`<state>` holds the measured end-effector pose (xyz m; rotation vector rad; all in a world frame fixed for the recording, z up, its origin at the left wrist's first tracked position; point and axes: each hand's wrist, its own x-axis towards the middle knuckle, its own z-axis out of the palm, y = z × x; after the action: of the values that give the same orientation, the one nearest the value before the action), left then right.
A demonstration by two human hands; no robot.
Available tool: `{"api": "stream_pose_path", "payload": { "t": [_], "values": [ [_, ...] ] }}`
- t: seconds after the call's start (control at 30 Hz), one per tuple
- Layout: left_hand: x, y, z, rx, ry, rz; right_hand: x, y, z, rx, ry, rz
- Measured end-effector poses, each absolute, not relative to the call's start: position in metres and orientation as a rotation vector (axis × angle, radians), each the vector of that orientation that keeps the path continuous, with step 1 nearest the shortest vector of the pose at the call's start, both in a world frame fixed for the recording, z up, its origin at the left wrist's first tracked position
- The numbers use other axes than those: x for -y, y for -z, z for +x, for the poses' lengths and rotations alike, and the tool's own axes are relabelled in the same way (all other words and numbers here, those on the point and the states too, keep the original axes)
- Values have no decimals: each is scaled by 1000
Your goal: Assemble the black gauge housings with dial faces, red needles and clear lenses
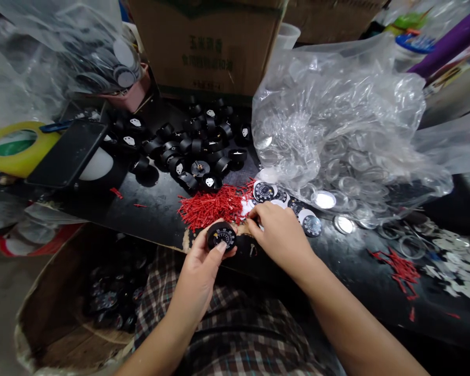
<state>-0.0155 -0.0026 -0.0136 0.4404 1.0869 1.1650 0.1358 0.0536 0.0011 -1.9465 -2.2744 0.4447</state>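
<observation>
My left hand [198, 266] is closed round a black gauge [221, 236] with a printed dial, its thumb lying on the dial face. Just to the right, my right hand [279, 230] has thumb and fingers pinched together at the table's front edge; what is between the fingertips, if anything, I cannot make out. Behind both hands lies a heap of small red pointers [215, 204]. Round dial plates [263, 191], black with white marks, lie beyond my right hand. A small metal piece [253, 249] rests near the edge between the hands.
Several black gauge housings [196, 149] are piled at the back. A plastic bag [337, 104] of clear covers stands right. More red pointers [399, 271] and white pieces [458, 271] lie far right. Left are a phone [68, 154], yellow tape [18, 149], and a bin [43, 318] below.
</observation>
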Motion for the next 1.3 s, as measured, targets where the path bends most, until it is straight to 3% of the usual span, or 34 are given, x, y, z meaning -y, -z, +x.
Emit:
{"api": "stream_pose_path", "payload": {
  "t": [0.17, 0.37, 0.73, 0.87, 1.3],
  "values": [
    [4, 14, -16, -1057, -1144, 393, -58, -1, 134, 2295, -453, -1928],
    [-5, 13, -13, -802, -1022, 101, -34, 1, 141, 1914, -882, -1488],
    [3, 13, -8, -941, -1189, 390, -24, -11, 143, 2010, -774, -1532],
    [-1, 16, -8, -1014, -1234, 490, -22, -20, 142, 1916, -932, -1429],
    [-1, 16, 1, -992, -1095, 799, -17, -24, 138, 2020, -809, -1541]
  ]
}}
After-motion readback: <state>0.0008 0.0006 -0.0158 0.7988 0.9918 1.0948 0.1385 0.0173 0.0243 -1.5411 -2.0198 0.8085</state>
